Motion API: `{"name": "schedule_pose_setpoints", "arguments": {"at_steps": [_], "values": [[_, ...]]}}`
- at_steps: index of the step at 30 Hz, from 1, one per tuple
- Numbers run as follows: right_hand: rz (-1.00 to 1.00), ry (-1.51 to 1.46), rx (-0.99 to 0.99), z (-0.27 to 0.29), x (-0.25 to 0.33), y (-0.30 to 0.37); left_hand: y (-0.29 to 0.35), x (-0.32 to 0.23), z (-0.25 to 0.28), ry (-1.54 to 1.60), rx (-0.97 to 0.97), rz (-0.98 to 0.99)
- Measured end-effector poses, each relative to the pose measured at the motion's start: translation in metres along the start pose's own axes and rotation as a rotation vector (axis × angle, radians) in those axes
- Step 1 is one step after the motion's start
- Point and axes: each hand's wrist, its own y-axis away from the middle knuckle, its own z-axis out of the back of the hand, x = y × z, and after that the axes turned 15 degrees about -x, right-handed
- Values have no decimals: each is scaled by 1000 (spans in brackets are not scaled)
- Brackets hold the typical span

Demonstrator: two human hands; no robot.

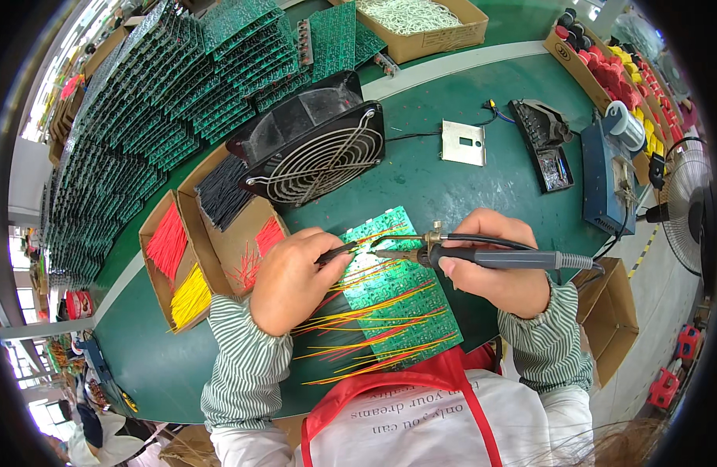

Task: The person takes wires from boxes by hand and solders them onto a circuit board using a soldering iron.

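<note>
A green circuit board panel [409,300] lies on the bench in front of me, with red and yellow wires [374,325] running across it and out past its left edge. My right hand [495,265] grips a grey soldering iron [499,258] that has a brass fitting [434,236] near its front. The iron's tip is over the upper part of the board. Closed around a dark, thin tool that looks like tweezers [337,252], my left hand [292,279] is at the board's left edge. The tool's point meets the wires near the iron's tip.
Left of the board, cardboard trays hold red wires [168,240], yellow wires [190,297] and black wires [223,194]. A black fan [316,148] stands behind them, beside stacked circuit boards [164,93]. To the right are an iron stand [541,144] and a blue soldering station [608,179].
</note>
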Motion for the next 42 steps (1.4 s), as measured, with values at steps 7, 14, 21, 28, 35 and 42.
{"name": "schedule_pose_setpoints", "arguments": {"at_steps": [7, 14, 21, 28, 35, 42], "values": [[57, 26, -2, -4, 0, -5, -5, 5, -2, 11, 26, -23], [25, 5, -7, 0, 3, -3, -7, 5, 0, 24, 51, -4], [33, 32, -36, 10, 10, -1, -6, 7, 5, 8, 48, -61], [5, 49, -49, 16, 7, 1, -5, -2, 51, -374, -382, -33], [-10, 7, -68, 20, 4, -1, -12, -10, -14, 8, -56, -150], [-51, -10, -72, 16, 0, -3, -18, -6, -21, 35, 13, -130]]}}
